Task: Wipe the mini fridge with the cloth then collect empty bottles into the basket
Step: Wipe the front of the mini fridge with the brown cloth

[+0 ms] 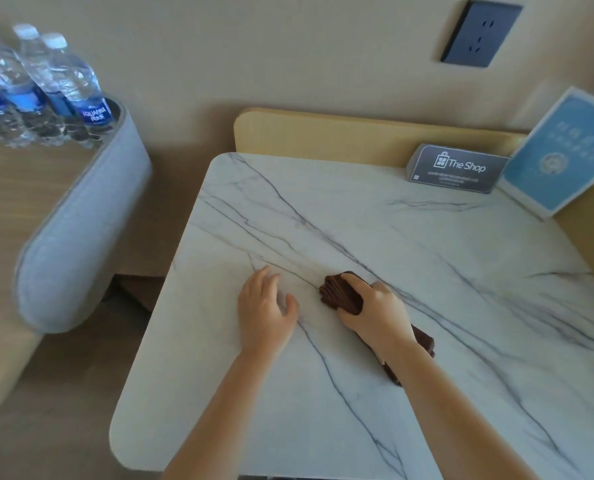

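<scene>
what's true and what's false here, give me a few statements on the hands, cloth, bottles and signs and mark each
1. The right hand grips the brown cloth on the marble top. True.
2. The left hand holds a bottle. False: it is open and holds nothing.
3. The bottles stand at the far left, off the marble top. True.
4. The grey sign lies at the near edge. False: it stands at the far edge, beside the blue card.
</scene>
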### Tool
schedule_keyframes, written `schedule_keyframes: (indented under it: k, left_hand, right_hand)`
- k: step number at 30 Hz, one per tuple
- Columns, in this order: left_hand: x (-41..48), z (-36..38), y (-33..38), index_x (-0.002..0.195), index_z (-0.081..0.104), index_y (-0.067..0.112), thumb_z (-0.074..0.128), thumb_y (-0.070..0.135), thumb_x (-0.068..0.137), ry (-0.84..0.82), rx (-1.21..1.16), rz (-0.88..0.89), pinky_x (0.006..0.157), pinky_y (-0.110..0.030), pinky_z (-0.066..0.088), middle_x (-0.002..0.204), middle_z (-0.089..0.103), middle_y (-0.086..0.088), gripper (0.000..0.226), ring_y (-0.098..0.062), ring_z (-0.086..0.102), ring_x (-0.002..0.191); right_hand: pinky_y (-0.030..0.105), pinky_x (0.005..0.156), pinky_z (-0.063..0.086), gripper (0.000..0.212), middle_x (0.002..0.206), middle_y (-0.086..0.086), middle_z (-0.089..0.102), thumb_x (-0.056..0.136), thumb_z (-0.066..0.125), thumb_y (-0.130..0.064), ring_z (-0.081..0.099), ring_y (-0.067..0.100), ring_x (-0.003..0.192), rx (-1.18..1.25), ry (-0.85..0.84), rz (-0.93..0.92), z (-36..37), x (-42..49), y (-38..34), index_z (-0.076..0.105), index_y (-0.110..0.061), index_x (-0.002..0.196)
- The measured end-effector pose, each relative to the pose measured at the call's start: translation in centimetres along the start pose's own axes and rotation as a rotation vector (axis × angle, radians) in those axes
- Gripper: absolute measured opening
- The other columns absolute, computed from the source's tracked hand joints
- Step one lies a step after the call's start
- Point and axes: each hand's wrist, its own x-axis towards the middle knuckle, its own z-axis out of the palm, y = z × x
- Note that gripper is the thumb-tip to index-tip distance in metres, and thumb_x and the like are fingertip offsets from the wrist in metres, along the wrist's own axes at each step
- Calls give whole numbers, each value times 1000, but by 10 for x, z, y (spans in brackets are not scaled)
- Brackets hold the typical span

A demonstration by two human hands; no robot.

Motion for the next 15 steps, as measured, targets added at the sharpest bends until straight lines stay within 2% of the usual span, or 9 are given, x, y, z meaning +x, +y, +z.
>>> schedule_keyframes:
  k: [4,9,15]
  left_hand:
    - [-39,-2,21,96,66,1,46,27,75,-5,-46,34,87,-36,45,110,64,-16,39,-32,58,102]
    - [-85,-13,48,100,65,-1,45,27,76,-41,-75,93,88,-44,48,111,63,-16,41,-32,59,103]
    - [-141,-24,95,104,63,1,51,24,79,-93,-73,142,90,-38,44,115,62,-14,36,-30,58,108]
  right_hand:
    - [27,68,44,58,101,3,54,80,59,-37,57,26,87,30,-19,19,-4,-36,10,39,-40,134]
    - [25,67,41,57,102,1,56,79,61,-38,57,22,88,73,-12,16,-12,-96,33,41,-39,132]
    - [22,73,44,58,105,0,61,79,66,-35,57,17,91,224,32,81,-28,-171,74,43,-36,133]
